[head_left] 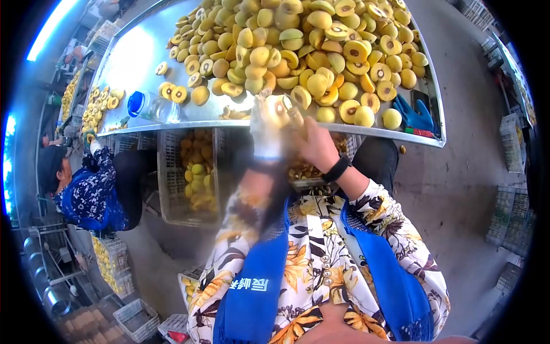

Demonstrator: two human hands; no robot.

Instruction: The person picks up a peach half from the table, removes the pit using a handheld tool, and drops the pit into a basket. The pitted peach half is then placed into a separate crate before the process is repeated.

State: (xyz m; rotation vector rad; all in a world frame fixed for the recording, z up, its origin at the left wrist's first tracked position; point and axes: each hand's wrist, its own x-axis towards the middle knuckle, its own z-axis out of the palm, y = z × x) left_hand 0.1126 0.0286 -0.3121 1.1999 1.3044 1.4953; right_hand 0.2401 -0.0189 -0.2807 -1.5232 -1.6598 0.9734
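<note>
Our blue apron [252, 286] hangs closest. Above it, our gloved left hand [267, 133] curls its fingers [264, 112] around a yellow fruit [282, 108] at the edge of the metal surface [132, 57]. Our right hand [314, 146] touches the fruit too, though we cannot tell how its blurred fingers are set.

- Left hand [266, 129] grips fruit half [281, 108], right hand [314, 146] beside it, centre.
- Fruit pile [309, 46] on table [137, 51], 12 o'clock.
- Gloves [413, 114], 2 o'clock.
- Bottle [150, 106], 10 o'clock.
- Co-worker [91, 189], 9 o'clock.
</note>
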